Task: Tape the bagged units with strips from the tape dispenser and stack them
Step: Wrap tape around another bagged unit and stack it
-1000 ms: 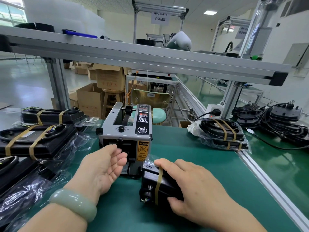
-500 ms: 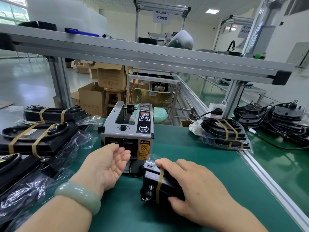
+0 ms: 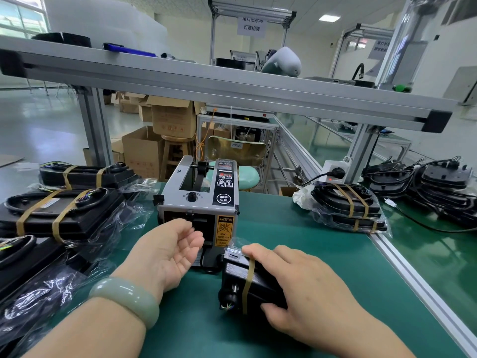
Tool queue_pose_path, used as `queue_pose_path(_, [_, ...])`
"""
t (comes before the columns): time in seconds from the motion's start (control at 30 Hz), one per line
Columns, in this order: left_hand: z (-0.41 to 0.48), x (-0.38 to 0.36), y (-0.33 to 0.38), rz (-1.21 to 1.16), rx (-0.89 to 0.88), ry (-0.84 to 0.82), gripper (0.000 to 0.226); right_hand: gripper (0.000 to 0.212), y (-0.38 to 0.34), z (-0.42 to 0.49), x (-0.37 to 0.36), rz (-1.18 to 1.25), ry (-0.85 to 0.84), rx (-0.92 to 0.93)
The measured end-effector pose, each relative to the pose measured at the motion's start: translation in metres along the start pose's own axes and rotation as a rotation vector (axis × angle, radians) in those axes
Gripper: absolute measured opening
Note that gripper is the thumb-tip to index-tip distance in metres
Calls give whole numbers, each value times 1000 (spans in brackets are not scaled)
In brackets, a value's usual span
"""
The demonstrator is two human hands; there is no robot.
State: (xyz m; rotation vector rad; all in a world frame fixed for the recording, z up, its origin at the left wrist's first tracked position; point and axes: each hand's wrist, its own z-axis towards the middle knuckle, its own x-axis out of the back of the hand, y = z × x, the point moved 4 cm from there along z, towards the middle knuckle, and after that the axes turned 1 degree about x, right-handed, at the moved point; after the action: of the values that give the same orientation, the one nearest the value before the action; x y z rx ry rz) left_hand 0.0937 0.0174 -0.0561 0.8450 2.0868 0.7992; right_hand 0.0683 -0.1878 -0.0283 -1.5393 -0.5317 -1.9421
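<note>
1. The right hand's fingers (image 3: 258,252) lie over the top of a bagged unit (image 3: 236,276), the forefinger on its tan tape strip (image 3: 249,277) and the thumb hooked round the near side; the right hand (image 3: 309,288) thus holds the unit down on the bench (image 3: 296,244).
2. The unit is a black, blocky plastic body in thin clear film, with a short metal stud and coloured wire ends at its near face; it sits just in front of the tape dispenser (image 3: 204,202), right of its outlet.
3. The left hand's fingers (image 3: 192,241) are loosely curved and parted, palm turned up and inward, fingertips at the dispenser's dark front slot; whether they touch a strip I cannot tell; the left hand (image 3: 167,251) wears a smooth pale-green bangle (image 3: 124,298) at the wrist.
4. The dispenser is a grey metal box with a black control panel, a round knob and a yellow caution label.
5. The bench surface is a matt green mat edged with aluminium rail.
6. To the left lie flat black taped units (image 3: 64,210) in crinkled film, each crossed by two tan bands; glossy loose bags (image 3: 33,275) lie nearer.
7. To the right, well apart, a taped stack (image 3: 346,205) rests on the bench; beyond it sits a pile of bare black units (image 3: 444,187) with cables.
</note>
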Motion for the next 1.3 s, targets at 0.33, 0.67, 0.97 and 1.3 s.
queue_pose_path(0.33, [-13, 12, -4, 118, -138, -28, 12, 76, -1, -1, 2, 9, 0, -4])
queue_pose_path(0.67, [-56, 12, -10, 309, -452, -182, 33, 77, -4, -2, 1, -4, 4, -2])
queue_pose_path(0.97, [-21, 49, 25, 370, -766, 324, 24, 76, -4, -2, -1, 3, 3, -4])
queue_pose_path(1.3, [14, 43, 48, 331, -689, 267, 24, 77, -3, -2, -2, 12, 5, -12])
